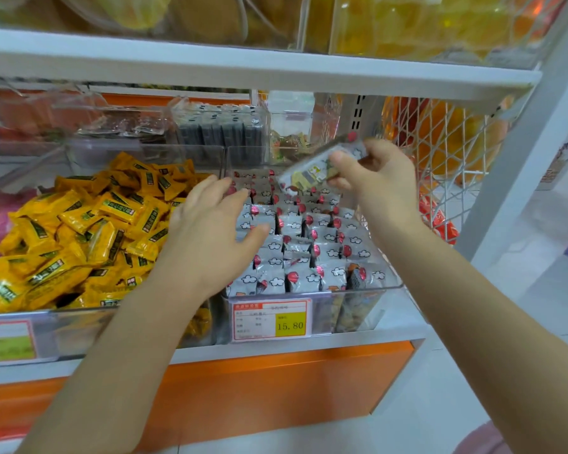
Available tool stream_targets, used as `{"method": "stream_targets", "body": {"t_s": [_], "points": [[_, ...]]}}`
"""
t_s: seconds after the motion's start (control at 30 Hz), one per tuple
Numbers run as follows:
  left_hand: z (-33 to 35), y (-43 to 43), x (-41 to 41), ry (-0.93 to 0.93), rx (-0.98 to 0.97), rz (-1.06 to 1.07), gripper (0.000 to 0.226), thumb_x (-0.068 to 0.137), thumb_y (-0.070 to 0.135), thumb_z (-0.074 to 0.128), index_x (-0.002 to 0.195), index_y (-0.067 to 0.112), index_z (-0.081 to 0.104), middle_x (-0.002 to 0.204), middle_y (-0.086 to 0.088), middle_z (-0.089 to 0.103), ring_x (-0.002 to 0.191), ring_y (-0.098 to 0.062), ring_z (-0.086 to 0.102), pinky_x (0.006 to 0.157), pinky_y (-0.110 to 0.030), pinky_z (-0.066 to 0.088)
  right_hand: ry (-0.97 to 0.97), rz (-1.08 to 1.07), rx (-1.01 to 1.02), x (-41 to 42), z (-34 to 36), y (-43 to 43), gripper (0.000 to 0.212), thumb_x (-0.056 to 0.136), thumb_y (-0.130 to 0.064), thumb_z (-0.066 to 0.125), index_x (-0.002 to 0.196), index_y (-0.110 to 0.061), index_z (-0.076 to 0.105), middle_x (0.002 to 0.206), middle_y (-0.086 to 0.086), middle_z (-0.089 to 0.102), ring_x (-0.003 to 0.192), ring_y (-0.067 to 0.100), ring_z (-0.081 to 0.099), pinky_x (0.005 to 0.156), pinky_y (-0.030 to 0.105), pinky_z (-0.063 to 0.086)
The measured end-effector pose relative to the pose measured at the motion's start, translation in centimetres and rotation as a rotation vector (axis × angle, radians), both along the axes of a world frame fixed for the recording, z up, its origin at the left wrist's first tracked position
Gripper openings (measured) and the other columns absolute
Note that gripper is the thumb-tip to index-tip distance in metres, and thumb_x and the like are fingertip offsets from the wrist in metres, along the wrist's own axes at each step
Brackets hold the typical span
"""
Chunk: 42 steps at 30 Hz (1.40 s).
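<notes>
My right hand (377,181): thumb and curled fingers pinch one grey-white packet (312,173) by its right end. The packet sticks out leftward from my fingertips, tilted, raised above the back part of the clear bin (368,287).

My left hand (210,231): fingers straight, slightly spread, grasping nothing, palm down over the left side of the rows of packets (295,253) standing upright in that bin. I cannot tell whether the fingertips touch them.

The yellow packets (79,231) lie heaped just left of my left wrist. The price label (273,319), reading 15.80, sits on the bin front, below and between my wrists.
</notes>
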<state>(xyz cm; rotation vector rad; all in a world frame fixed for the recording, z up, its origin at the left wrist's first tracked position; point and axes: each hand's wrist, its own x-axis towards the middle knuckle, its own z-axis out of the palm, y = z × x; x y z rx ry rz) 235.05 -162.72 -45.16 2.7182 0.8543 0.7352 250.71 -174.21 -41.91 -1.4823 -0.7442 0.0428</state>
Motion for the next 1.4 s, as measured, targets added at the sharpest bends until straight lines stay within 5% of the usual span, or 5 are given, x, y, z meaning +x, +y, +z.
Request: {"method": "stream_targets", "body": {"t_s": [0.27, 0.67, 0.8, 1.13, 1.4], "points": [[-0.1, 0.2, -0.4, -0.026, -0.1, -0.067, 0.068, 0.085, 0.041, 0.057, 0.144, 0.021, 0.03, 0.155, 0.001, 0.016, 0.142, -0.017, 0.007, 0.113, -0.041, 0.011, -0.446, 0.056, -0.428, 1.0, 0.3, 6.0, 0.025, 0.086, -0.022, 0.066, 0.106, -0.007, 0.061, 0.095, 0.005, 0.063, 0.085, 0.018, 0.059, 0.061, 0.013, 0.041], [-0.2, 0.4, -0.5, -0.052, -0.187, -0.109, 0.061, 0.088, 0.026, 0.05, 0.145, 0.025, 0.028, 0.156, 0.004, 0.01, 0.141, -0.01, 0.003, 0.114, -0.039, 0.008, -0.846, 0.206, -1.022, 1.6, -1.7, 9.2, 0.024, 0.09, -0.027, 0.053, 0.094, -0.012, 0.071, 0.096, 0.005, 0.07, 0.087, 0.023, 0.061, 0.077, 0.033, 0.051], [-0.1, 0.3, -0.5, -0.055, -0.2, -0.1, 0.063, 0.085, 0.024, 0.052, 0.144, 0.027, 0.029, 0.156, 0.005, 0.011, 0.141, -0.01, 0.003, 0.113, -0.039, 0.009, -0.711, 0.188, -0.953, 1.8, -1.0, 9.8, 0.025, 0.09, -0.021, 0.05, 0.099, -0.013, 0.072, 0.097, 0.009, 0.07, 0.075, 0.02, 0.059, 0.061, 0.025, 0.047], [-0.2, 0.4, -0.5, -0.064, -0.214, -0.113, 0.067, 0.082, 0.023, 0.057, 0.143, 0.028, 0.031, 0.155, 0.007, 0.01, 0.139, -0.008, 0.003, 0.113, -0.038, 0.011, -0.824, 0.076, -1.129, 1.9, -0.5, 12.3, 0.014, 0.089, -0.022, 0.059, 0.094, -0.015, 0.07, 0.116, 0.007, 0.061, 0.119, 0.031, 0.05, 0.096, 0.043, 0.047], [-0.3, 0.4, -0.4, -0.076, -0.216, -0.107, 0.068, 0.082, 0.023, 0.058, 0.144, 0.027, 0.029, 0.155, 0.008, 0.01, 0.14, -0.007, 0.004, 0.113, -0.036, 0.011, -0.592, 0.104, -0.732, 2.1, 0.8, 10.8, 0.008, 0.089, -0.015, 0.059, 0.09, -0.011, 0.066, 0.094, 0.002, 0.065, 0.082, 0.015, 0.057, 0.074, 0.023, 0.044]]}}
